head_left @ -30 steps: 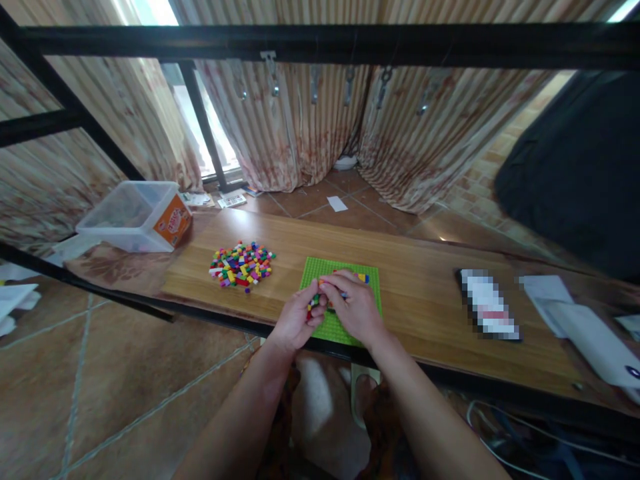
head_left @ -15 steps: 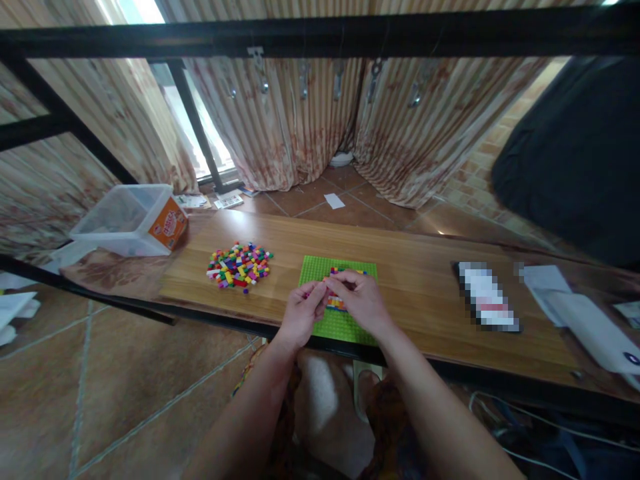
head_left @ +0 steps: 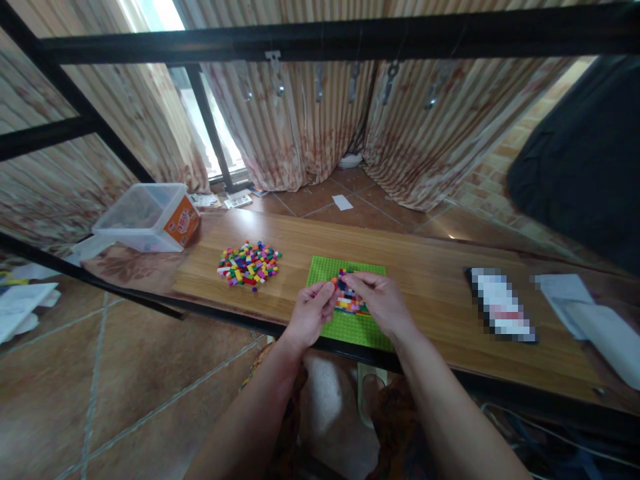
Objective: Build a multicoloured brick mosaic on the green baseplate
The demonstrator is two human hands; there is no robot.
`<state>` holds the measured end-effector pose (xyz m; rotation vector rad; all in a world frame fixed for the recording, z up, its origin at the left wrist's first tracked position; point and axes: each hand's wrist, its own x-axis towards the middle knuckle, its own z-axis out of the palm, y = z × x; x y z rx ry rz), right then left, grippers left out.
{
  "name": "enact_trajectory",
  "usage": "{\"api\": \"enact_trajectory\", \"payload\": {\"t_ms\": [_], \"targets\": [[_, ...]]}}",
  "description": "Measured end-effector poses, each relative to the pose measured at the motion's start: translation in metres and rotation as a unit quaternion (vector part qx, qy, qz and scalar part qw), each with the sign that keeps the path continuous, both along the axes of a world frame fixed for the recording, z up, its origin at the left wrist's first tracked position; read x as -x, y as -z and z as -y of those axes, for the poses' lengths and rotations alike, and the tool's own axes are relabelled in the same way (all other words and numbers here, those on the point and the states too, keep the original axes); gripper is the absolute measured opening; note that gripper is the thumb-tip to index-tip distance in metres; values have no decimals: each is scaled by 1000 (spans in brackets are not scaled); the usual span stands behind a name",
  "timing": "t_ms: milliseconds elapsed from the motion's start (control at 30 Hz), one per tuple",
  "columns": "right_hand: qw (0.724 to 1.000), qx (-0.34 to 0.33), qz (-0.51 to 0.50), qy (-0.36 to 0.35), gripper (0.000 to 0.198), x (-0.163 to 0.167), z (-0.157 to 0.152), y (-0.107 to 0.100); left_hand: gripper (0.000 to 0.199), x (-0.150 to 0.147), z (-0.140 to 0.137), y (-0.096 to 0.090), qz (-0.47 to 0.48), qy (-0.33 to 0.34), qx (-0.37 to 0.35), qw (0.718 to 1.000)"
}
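On the bench lies a green studded baseplate (head_left: 353, 331), with a patch of multicoloured building bricks (head_left: 350, 304) on its middle. My left hand (head_left: 313, 310) is closed in a pinch over the plate's left side, with a small orange building brick (head_left: 335, 281) at its thumb and fingertip. My right hand (head_left: 379, 298) covers the plate's right part, thumb and finger pressed together just beside that brick. What the right fingertips hold, if anything, is too small to tell. Part of the brick patch is hidden by my hands.
A heap of loose bricks (head_left: 250, 265) lies left on the wooden bench (head_left: 295, 233). Beyond it stands a clear plastic box (head_left: 145, 217) with an orange label. To the right are a blurred phone-like object (head_left: 503, 307) and white papers (head_left: 565, 297). A black rail (head_left: 320, 45) crosses above.
The fingertips of my two hands have drawn slightly apart, showing more of the bricks between them. The whole view has shifted, so everything appears further right.
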<state>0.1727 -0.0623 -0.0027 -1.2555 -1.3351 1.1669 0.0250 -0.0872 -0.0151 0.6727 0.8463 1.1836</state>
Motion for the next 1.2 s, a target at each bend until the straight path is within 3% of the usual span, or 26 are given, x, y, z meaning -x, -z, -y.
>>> {"api": "enact_trajectory", "payload": {"t_ms": [100,200,533,867,1067,1200], "targets": [[990,-77,100,63,31,-19,-7,4,43,0,-2,0,17,-23,28,999],[972,-124,184,77,31,-35,-11,7,42,1,-4,1,29,-36,49,998],[954,-154,243,83,23,-34,-19,27,42,1,-7,2,31,-48,79,995],[974,-116,173,90,21,-30,-22,38,42,1,-8,4,28,-43,82,995],[990,-17,102,97,34,-26,-23,38,42,0,-7,5,17,-30,77,996],[991,-19,97,91,35,-24,-22,33,44,-1,-7,5,13,-20,76,997]]}}
